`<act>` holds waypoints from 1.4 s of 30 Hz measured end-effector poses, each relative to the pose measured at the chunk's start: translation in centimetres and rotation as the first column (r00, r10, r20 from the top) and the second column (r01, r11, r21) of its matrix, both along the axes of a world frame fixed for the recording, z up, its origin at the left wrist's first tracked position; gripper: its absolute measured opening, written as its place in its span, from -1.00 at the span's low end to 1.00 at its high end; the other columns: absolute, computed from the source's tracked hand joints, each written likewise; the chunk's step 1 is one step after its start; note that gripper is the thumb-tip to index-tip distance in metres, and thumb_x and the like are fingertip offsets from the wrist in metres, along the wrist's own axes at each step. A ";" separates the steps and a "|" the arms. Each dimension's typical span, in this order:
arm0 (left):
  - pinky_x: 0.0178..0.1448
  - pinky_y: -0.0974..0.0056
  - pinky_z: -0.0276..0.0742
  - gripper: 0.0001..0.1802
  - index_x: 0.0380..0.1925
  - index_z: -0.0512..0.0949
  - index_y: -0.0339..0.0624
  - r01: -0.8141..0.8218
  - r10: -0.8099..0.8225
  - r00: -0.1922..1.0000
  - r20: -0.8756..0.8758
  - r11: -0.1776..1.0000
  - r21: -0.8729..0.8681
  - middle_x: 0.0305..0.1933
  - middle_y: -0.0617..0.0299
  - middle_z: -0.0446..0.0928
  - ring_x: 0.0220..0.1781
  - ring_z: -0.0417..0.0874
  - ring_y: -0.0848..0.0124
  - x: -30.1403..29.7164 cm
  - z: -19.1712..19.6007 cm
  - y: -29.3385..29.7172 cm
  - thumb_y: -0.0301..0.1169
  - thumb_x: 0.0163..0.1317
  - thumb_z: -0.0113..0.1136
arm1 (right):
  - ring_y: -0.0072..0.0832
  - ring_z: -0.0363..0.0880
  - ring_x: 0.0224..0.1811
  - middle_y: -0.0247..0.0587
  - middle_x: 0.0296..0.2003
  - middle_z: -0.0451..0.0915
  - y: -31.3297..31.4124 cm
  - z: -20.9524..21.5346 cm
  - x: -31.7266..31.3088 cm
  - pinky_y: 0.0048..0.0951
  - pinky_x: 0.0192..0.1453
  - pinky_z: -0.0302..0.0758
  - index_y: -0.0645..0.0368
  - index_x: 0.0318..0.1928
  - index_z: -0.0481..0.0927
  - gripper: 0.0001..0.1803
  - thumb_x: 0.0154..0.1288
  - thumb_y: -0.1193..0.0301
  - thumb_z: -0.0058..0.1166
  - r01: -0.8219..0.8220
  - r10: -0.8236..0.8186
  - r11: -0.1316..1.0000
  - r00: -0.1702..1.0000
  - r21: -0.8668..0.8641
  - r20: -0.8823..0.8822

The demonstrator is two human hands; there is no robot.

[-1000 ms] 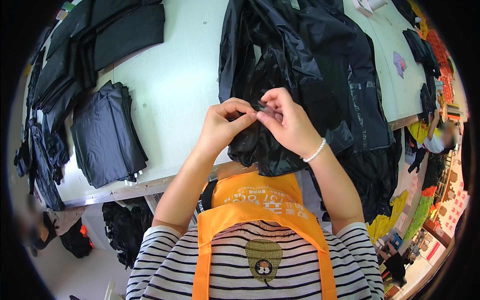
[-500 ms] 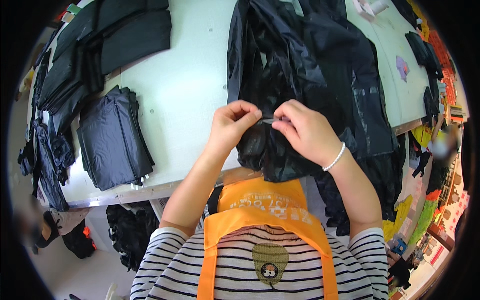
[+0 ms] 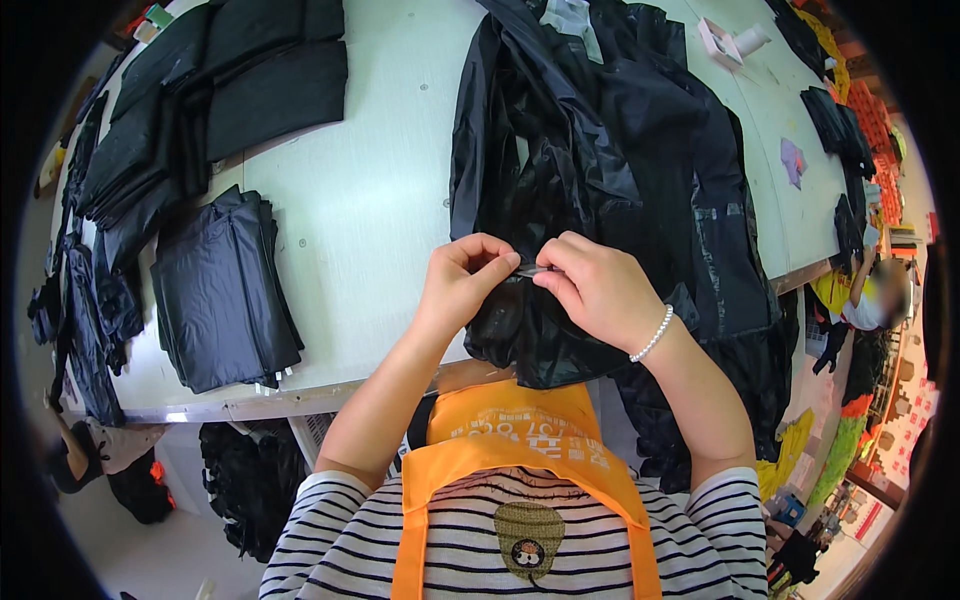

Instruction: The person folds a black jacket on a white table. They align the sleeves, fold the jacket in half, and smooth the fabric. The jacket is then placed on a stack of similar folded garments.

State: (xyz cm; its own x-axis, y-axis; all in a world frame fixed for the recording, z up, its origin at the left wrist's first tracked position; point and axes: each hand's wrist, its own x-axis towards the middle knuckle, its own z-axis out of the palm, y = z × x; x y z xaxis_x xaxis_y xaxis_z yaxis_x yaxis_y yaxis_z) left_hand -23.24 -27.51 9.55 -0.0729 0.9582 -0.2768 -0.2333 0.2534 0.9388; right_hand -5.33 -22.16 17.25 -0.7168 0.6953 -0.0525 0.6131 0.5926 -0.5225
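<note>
1. Nearest, the orange apron point(image 3: 510, 405) is facing the near edge of the desk point(image 3: 390, 160). The black garment point(image 3: 655, 185) is lying on the desk just beyond, its lower end hanging over that edge; leaving that slack loose is probably helping to avoid pull at the fingers.

2. The left hand point(image 3: 464, 283) is pressing thumb and forefinger together over the garment's near part. Whatever its tips are pinching is too small to tell. A light, steady pinch is likely serving best here.

3. The right hand point(image 3: 598, 281) is pinching a slim grey object point(image 3: 531, 270) between thumb and fingers. The object is bridging the narrow gap between the hands; its exact kind is not showing clearly. If its end is sharp, pointing it clear of the left fingertips and the thin, shiny cloth is seeming the safer practice.

4. Both hands are working above dark, creased folds. Holding the detail clear of these folds is probably giving the better view and sparing the cloth beneath.

5. Farther out to the left, a folded black stack point(image 3: 225, 295) is resting well apart from the garment, and larger folded black pieces point(image 3: 275, 90) are lying beyond it. At the far right, a small pink box point(image 3: 719, 43) is standing on the desk.
</note>
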 end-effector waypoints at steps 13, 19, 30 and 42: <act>-0.29 0.55 0.40 -0.90 -0.40 0.60 -0.27 0.003 -0.003 1.000 -0.014 1.000 -0.001 -0.45 0.39 0.57 -0.39 0.50 0.67 0.5 -0.1 -0.1 -0.46 0.17 0.28 | -0.19 0.57 -0.39 -0.25 -0.40 0.51 -0.4 -0.5 0.5 -0.25 -0.36 0.49 0.12 -0.32 0.49 -0.82 0.31 0.28 0.03 0.025 -0.025 0.999 1.000 -0.027 -0.002; -0.23 0.53 0.43 -0.92 -0.35 0.54 -0.27 -0.022 0.020 0.998 0.059 1.000 0.017 -0.43 0.35 0.57 -0.36 0.53 0.65 0.5 0.2 -0.1 -0.48 0.23 0.21 | -0.27 0.58 -0.39 -0.22 -0.34 0.53 -0.3 -0.8 0.7 -0.33 -0.32 0.51 0.14 -0.21 0.50 -0.81 0.24 0.32 0.14 0.049 -0.058 0.996 0.992 -0.080 -0.109; -0.12 0.49 0.43 -0.89 -0.28 0.46 -0.23 -0.123 0.124 0.976 0.179 0.992 -0.019 -0.35 0.26 0.56 -0.28 0.56 0.57 -0.4 -0.7 -1.2 -0.43 0.31 0.12 | -0.77 0.40 -0.43 -0.39 -0.25 0.48 -2.7 -3.8 -1.4 -0.75 -0.38 0.35 0.24 -0.15 0.58 -0.70 0.06 0.63 0.30 0.084 -0.237 0.948 0.828 -0.306 -0.508; -0.13 0.54 0.41 -0.90 -0.29 0.51 -0.27 -0.059 0.058 0.981 0.184 0.998 -0.002 -0.33 0.34 0.57 -0.27 0.54 0.64 -0.4 -0.7 -1.5 -0.46 0.27 0.18 | -0.63 0.41 -0.50 -0.30 -0.45 0.43 -2.4 -5.8 -2.5 -0.62 -0.38 0.39 0.27 -0.33 0.46 -0.87 0.13 0.59 0.15 0.213 -0.411 0.888 0.765 -0.408 -0.496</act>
State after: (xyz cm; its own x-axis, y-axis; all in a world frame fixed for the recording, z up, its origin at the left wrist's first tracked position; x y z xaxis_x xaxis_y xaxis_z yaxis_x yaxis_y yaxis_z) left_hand -23.63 -29.01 8.83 -0.0767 0.9547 -0.2874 -0.4164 0.2312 0.8793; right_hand -7.86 -24.58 11.46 -0.4316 0.9015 0.0318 0.2777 0.1663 -0.9462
